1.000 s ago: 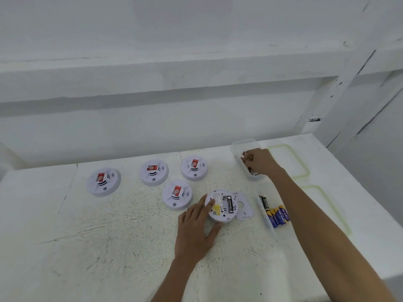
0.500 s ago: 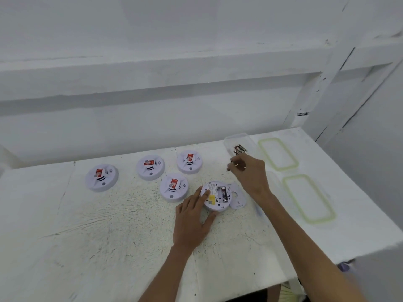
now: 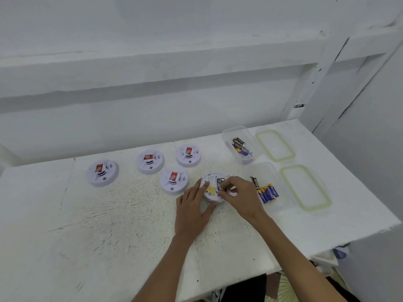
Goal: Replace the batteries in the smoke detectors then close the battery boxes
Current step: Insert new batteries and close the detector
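Observation:
A white smoke detector (image 3: 210, 188) lies upside down near the middle of the table with its battery box open. My left hand (image 3: 194, 204) rests flat against its left side, thumb under its near edge. My right hand (image 3: 242, 196) pinches a battery (image 3: 222, 189) right over the open box. Several other detectors lie face up: one at the far left (image 3: 102, 172), one behind (image 3: 150, 161), one further right (image 3: 188, 155) and one beside my left hand (image 3: 174, 181). The removed cover is hidden under my right hand.
A clear tub (image 3: 229, 132) at the back right holds dark batteries (image 3: 242, 147). A nearer clear tub (image 3: 283, 192) holds blue and yellow batteries (image 3: 269, 194). Two green-rimmed lids (image 3: 275, 146) (image 3: 305, 187) lie to the right. The table's right edge is close.
My right hand left the far tub with a battery and came down to the open detector. My left hand stayed on the detector.

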